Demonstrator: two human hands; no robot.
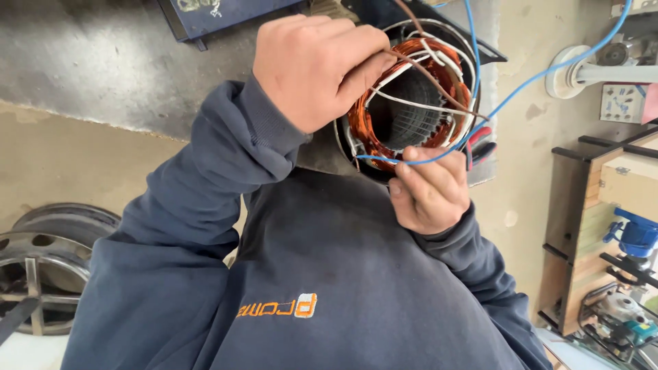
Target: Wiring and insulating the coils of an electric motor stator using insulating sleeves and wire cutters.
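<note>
A motor stator (411,103) with copper windings and white sleeved leads rests in front of my chest. My left hand (312,62) is closed at its upper left edge, gripping a brown wire (439,85) that runs across the windings. My right hand (428,188) is at the stator's lower edge and pinches a blue wire (521,85) between thumb and fingers. That blue wire loops over the copper windings and trails off to the upper right. Both arms wear dark blue sweatshirt sleeves.
Red-handled pliers (480,147) lie beside the stator on the right. A metal wheel rim (48,267) sits on the floor at lower left. At right stands a wooden shelf (582,226) with a blue motor (634,233) and a power tool (620,322).
</note>
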